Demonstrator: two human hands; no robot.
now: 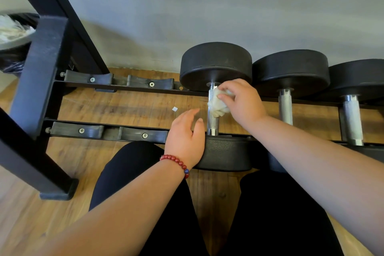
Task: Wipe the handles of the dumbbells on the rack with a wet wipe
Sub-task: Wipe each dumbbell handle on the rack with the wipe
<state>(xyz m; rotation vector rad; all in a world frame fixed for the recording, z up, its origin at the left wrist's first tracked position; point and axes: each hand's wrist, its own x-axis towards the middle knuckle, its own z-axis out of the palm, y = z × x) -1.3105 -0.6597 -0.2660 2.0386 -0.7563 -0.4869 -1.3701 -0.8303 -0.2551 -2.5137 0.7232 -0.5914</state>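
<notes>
Right grip (243, 100) palm-down around wipe (217, 104) on handle (212, 123)

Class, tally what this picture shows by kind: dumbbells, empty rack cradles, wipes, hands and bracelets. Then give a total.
Dumbbells: 3
Empty cradles: 4
Wipe: 1
Hands, left and right: 2
Bracelet: 1
Total: 11

A plain grey wall (207, 6) meets a floor (124, 108) of warm brown wood planks, evenly lit. At the far left stands a dark bin (14, 62) lined with a black bag.
</notes>
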